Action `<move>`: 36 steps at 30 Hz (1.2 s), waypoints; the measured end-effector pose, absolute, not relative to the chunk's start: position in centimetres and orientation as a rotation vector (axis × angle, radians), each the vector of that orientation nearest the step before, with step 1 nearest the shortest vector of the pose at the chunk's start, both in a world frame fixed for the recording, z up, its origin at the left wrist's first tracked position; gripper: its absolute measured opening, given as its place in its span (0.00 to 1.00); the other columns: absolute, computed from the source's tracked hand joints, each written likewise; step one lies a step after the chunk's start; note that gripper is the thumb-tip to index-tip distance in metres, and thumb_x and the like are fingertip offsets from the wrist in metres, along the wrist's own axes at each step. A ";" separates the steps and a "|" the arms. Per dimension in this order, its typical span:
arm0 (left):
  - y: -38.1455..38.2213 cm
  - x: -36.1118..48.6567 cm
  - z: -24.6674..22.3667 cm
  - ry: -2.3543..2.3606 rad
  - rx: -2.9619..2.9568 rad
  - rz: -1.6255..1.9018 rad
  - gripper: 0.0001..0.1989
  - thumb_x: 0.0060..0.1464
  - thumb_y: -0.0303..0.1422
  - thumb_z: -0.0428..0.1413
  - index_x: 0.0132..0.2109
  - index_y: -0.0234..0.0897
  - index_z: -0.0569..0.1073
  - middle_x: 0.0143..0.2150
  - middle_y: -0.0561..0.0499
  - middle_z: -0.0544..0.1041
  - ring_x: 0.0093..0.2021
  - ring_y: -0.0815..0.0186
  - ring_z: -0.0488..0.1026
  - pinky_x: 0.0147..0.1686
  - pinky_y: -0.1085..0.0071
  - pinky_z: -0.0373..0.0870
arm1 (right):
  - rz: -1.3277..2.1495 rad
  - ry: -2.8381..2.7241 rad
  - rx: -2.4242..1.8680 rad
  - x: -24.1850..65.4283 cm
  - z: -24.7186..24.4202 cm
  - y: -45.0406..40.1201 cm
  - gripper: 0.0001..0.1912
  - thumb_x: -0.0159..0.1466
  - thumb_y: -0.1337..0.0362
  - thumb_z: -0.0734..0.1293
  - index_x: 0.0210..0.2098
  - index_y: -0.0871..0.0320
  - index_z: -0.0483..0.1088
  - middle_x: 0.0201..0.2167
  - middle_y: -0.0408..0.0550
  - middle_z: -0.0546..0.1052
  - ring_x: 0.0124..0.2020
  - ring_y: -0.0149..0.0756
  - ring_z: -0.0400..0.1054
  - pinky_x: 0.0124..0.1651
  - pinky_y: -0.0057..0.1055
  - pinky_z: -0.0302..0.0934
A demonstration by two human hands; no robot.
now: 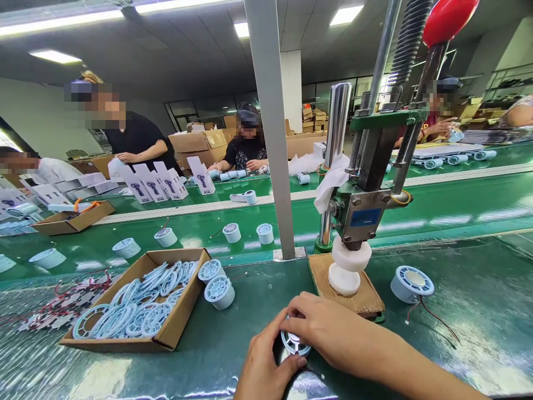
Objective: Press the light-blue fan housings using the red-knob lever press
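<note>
My left hand [262,361] curls around the left side of a light-blue round fan housing [296,345], its thumb at the near rim. From the right, my right hand [322,328] reaches over the same housing, fingers closed on its far edge and top. Much of the housing is hidden under my fingers; part of its spoked ring shows. Just beyond stands a hand press [362,211] with a white upper pad [352,256] above a white lower pad [343,279]. To its right sits another fan housing [412,284] with a thin wire trailing from it.
A cardboard box [179,328] of light-blue rings lies at left, beside two housings [219,291] and wired flat parts [62,303]. Behind runs a green conveyor [195,222] carrying several housings. A grey post [272,128] rises at its edge. Co-workers sit and stand beyond, near printed boxes [156,186].
</note>
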State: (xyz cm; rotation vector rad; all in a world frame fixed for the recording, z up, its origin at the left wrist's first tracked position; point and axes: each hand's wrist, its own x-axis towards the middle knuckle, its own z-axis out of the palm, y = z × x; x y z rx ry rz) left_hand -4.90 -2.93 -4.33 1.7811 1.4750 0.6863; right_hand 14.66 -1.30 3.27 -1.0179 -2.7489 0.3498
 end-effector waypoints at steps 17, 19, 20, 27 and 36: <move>-3.7 -4.1 -2.9 1.376 1.713 0.835 0.31 0.46 0.29 0.63 0.59 0.43 0.72 0.60 0.48 0.74 0.59 0.50 0.70 0.60 0.58 0.65 | -0.097 -3.122 -0.893 12.3 5.2 -0.7 0.07 0.64 0.69 0.67 0.42 0.65 0.73 0.36 0.55 0.74 0.36 0.42 0.71 0.30 0.32 0.62; -3.8 -4.2 -3.0 1.404 1.711 0.824 0.31 0.46 0.28 0.62 0.60 0.44 0.72 0.60 0.49 0.74 0.60 0.50 0.70 0.60 0.58 0.65 | -0.121 -3.140 -0.871 12.1 5.0 -0.9 0.08 0.64 0.69 0.67 0.42 0.65 0.72 0.35 0.55 0.74 0.36 0.42 0.71 0.30 0.33 0.62; -3.8 -4.2 -3.0 1.410 1.713 0.816 0.31 0.46 0.28 0.62 0.59 0.43 0.72 0.60 0.49 0.74 0.60 0.50 0.70 0.59 0.58 0.65 | -0.127 -3.154 -0.863 12.0 5.1 -0.9 0.08 0.64 0.69 0.67 0.42 0.65 0.72 0.35 0.55 0.74 0.36 0.43 0.71 0.29 0.33 0.62; -4.0 -3.9 -2.2 1.449 1.683 0.770 0.28 0.43 0.28 0.63 0.54 0.42 0.76 0.59 0.49 0.75 0.60 0.48 0.69 0.60 0.58 0.65 | -0.080 -3.274 -0.759 12.1 6.6 0.1 0.06 0.62 0.67 0.69 0.39 0.61 0.74 0.33 0.51 0.74 0.32 0.38 0.72 0.22 0.30 0.47; -3.7 -4.0 -2.0 1.408 1.684 0.724 0.29 0.41 0.25 0.62 0.55 0.43 0.76 0.61 0.49 0.74 0.61 0.47 0.68 0.62 0.57 0.61 | -0.085 -3.263 -0.639 12.7 6.3 1.2 0.04 0.65 0.67 0.66 0.37 0.57 0.74 0.33 0.47 0.73 0.28 0.33 0.69 0.23 0.29 0.41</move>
